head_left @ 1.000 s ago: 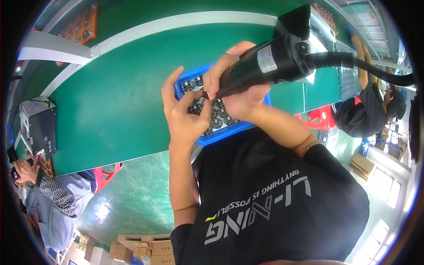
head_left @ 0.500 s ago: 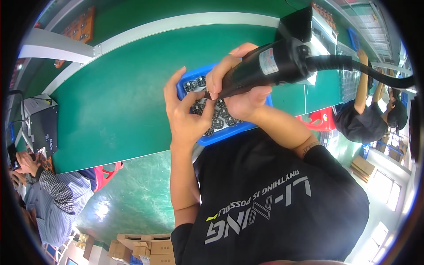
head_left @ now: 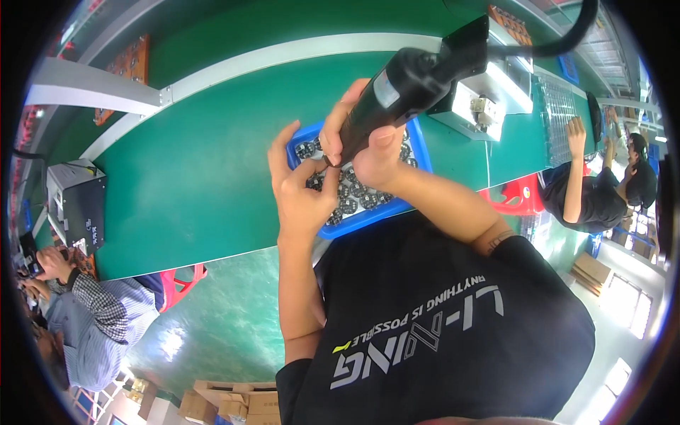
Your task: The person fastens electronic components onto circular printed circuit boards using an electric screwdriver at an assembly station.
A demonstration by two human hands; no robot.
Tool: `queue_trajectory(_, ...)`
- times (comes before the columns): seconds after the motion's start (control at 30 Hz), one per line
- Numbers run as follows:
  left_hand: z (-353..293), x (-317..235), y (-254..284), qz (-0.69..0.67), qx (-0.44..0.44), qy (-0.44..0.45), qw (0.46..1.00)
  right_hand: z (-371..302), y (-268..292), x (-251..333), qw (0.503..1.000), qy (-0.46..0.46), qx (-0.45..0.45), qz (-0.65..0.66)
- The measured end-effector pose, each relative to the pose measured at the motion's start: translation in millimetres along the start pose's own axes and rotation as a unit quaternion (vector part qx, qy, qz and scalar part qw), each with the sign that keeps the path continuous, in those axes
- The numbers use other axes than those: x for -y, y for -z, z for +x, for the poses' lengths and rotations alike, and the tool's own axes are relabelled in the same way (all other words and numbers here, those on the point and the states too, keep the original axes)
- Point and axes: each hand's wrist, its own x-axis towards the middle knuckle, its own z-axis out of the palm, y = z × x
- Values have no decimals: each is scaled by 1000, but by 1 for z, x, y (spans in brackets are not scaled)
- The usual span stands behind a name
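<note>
My right hand (head_left: 372, 142) is wrapped round a black electric screwdriver (head_left: 389, 95), which is tilted with its tip pointing down and left. A thick black cable leaves its upper end. At that tip, the thumb and forefinger of my left hand (head_left: 304, 188) come together in a pinch, while its other fingers stretch away. What the pinch holds is too small and covered to make out. Below both hands stands a blue tray (head_left: 423, 152) with small round black parts (head_left: 358, 190) laid out on a white base. My hands hide part of the tray.
A green workbench (head_left: 184, 170) carries the tray. Beyond it on the right stands a metal box-shaped fixture (head_left: 482, 110), near the cable. A grey-black box device (head_left: 74, 205) sits at the left end. Co-workers sit on both sides, one in a checked sleeve (head_left: 106, 312).
The screwdriver has swung more upright, its cable end moving left and away from me. My left hand keeps its pinch at the tip. The whole view has shifted slightly.
</note>
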Motion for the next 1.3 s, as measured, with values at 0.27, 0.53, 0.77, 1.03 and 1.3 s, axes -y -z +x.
queue_trajectory(0.27, 3, -3, 0, 20, 4, -46, 999, 8, 25, 60, 985, 58, -137, -85)
queue_trajectory(0.53, -3, 9, 9, -122, 31, -38, 991, 0, 137, 152, 910, 198, -304, -202)
queue_trajectory(0.77, -8, 17, 18, -94, -51, 0, 994, -7, 156, 141, 917, 168, -305, -194)
queue_trajectory(1.03, -11, 22, 21, -136, -48, -6, 990, -18, 125, 131, 952, 83, -267, -127)
queue_trajectory(1.3, -8, 18, 26, -47, -7, -45, 998, -7, 16, 43, 997, 41, -66, 2)
